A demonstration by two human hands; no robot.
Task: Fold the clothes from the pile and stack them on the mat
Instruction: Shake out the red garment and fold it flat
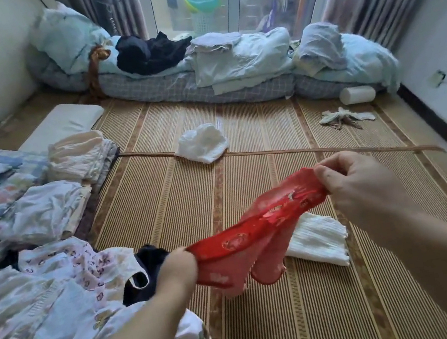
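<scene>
Left hand (177, 267): fingers closed on red garment's (258, 231) lower end, beside the pile (60, 294).
Right hand (356, 180): pinches its upper end.
Red garment: stretched above the mat (313, 316), possibly thin socks.
Folded white cloth (318, 239): under the red garment.

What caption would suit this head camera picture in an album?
Both hands, left and right, stretch a red garment above the mat, beside the clothes pile.
</scene>
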